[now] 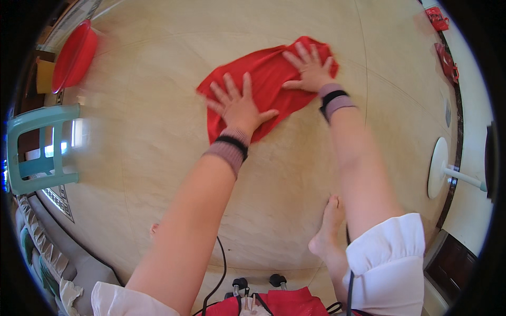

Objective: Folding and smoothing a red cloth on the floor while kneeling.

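A red cloth [269, 73] lies spread on the tiled floor ahead of me, its edges uneven and its far right part bunched. My left hand [238, 105] presses flat on its near left part, fingers spread. Farther off, my right hand [312, 68] rests on the far right part of the cloth, also flat with fingers apart. Both arms are stretched forward, and each wrist wears a mauve cuff with a black band.
Left of me stand a light green plastic stool [45, 150] and a red basin [76, 57]. A grey sofa [84, 258] is at lower left. On the right, a white round stand base [437, 167] sits by the wall. Caster wheels [240, 283] and my bare foot [329, 226] are close.
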Available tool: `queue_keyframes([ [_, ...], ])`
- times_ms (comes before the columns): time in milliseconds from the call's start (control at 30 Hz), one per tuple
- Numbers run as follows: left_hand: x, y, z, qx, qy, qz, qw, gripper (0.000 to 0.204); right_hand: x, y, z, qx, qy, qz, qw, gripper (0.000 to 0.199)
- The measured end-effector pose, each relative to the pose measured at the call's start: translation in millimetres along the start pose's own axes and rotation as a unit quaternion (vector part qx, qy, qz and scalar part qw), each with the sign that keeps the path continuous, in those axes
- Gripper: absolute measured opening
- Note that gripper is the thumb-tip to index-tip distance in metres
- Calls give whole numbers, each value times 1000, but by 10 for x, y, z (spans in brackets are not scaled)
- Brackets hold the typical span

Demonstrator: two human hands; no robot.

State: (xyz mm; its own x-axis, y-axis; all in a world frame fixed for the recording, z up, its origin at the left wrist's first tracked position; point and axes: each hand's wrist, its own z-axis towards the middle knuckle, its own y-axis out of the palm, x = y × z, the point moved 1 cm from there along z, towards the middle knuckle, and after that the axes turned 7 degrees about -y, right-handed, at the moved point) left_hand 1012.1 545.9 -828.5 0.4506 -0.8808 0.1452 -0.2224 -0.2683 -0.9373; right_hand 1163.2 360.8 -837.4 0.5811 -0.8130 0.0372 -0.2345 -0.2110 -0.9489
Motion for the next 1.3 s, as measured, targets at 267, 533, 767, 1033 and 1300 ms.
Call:
queue_keyframes([
  [267, 767, 328, -397, -1, 209, 22, 978, 132, 580, 706, -1511, -32, 246, 108, 963, 120],
  [533, -444, 564, -1549, -62, 329, 15, 942, 138, -1190, 797, -2526, -142, 295, 220, 919, 141],
  [767, -1283, 348, -1634, -107, 413, 96, 899, 140, -2104, 652, -2644, -173, 253, 248, 919, 145],
  [1033, -351, -117, 50, -68, 523, 157, 835, 139, -1899, 438, -1857, -103, 335, 242, 905, 135],
  [1300, -262, -604, 1363, -35, 424, 190, 885, 137, -1537, -64, -348, -77, 333, 227, 912, 131],
])
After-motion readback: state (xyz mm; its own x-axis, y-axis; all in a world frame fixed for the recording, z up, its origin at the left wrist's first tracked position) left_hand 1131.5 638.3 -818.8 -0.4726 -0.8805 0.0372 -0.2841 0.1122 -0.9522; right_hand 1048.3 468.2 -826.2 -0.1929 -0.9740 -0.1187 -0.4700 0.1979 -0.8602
